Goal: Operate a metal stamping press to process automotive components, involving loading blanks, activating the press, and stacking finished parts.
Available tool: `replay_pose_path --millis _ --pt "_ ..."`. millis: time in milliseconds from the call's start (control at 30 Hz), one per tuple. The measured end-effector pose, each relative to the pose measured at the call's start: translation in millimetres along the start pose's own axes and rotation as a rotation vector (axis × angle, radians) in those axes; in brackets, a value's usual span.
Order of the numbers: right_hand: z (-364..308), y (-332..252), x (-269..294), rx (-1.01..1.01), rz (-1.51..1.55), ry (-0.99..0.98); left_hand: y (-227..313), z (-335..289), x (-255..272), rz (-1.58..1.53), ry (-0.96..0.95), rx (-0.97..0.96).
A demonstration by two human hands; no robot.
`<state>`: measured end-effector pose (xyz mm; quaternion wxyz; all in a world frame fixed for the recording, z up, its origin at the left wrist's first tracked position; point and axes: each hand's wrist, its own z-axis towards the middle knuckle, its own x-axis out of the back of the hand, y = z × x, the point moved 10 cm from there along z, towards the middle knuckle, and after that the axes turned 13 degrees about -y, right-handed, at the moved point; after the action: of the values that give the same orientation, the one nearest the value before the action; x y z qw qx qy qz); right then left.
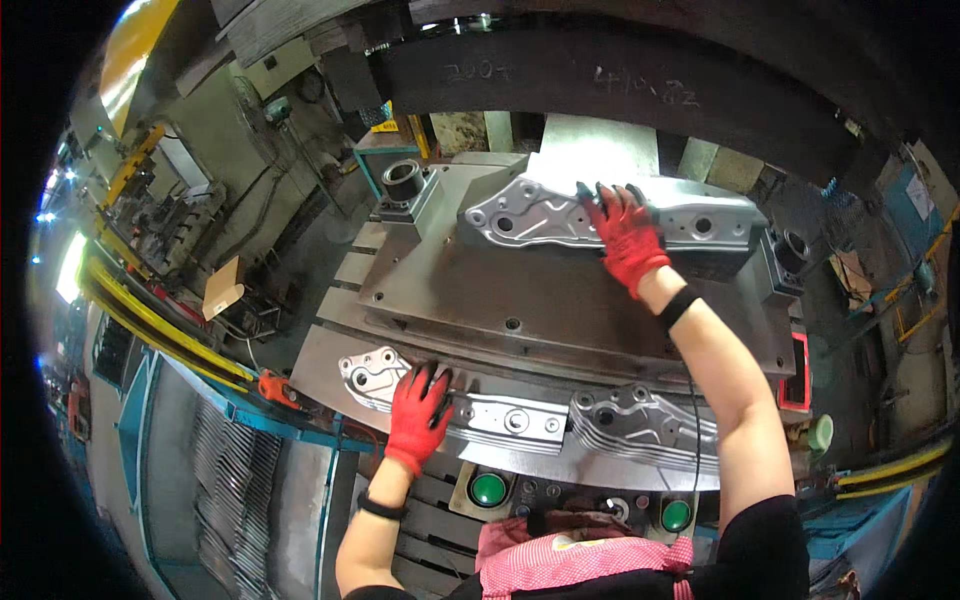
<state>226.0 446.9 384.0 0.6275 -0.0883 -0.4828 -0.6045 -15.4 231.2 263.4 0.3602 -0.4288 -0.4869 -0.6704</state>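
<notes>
My right hand (630, 240), in a red glove with dark fingertips, reaches forward onto a long stamped metal bracket (690, 230) on the die block. Its fingers are spread over the middle of the bracket. My left hand (420, 415), also red-gloved, rests across another stamped bracket (500, 415) at the near ledge, fingers apart over its top. What lies under the left palm is hidden. Right of that bracket, a stack of similar brackets (645, 420) lies on the same ledge.
The die block (480, 290) carries round guide bushings (402, 180) at its corners. A dark press beam (600, 75) spans above. Green push buttons (488, 489) sit below the ledge, near my body. Yellow rails (165, 330) and a blue-framed bin (235, 480) stand left.
</notes>
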Motion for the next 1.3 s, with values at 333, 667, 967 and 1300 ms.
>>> replay_pose_path --millis 333,667,967,1300 --pt "-3.3 16.1 -25.0 -0.097 0.082 -0.339 -65.8 -170.5 -79.6 -0.065 0.048 0.625" --pt "-299.7 131.2 95.1 -0.526 0.636 -0.108 -110.8 -228.3 -310.3 -0.991 -0.347 0.926" --pt "-761.2 13.0 -80.7 -1.535 1.180 -0.682 -96.2 -182.2 -301.0 -0.712 -0.631 0.837" --pt "-743.2 -27.4 -106.5 -1.454 1.175 -0.950 -112.0 -194.5 -322.9 -0.685 -0.579 0.909"
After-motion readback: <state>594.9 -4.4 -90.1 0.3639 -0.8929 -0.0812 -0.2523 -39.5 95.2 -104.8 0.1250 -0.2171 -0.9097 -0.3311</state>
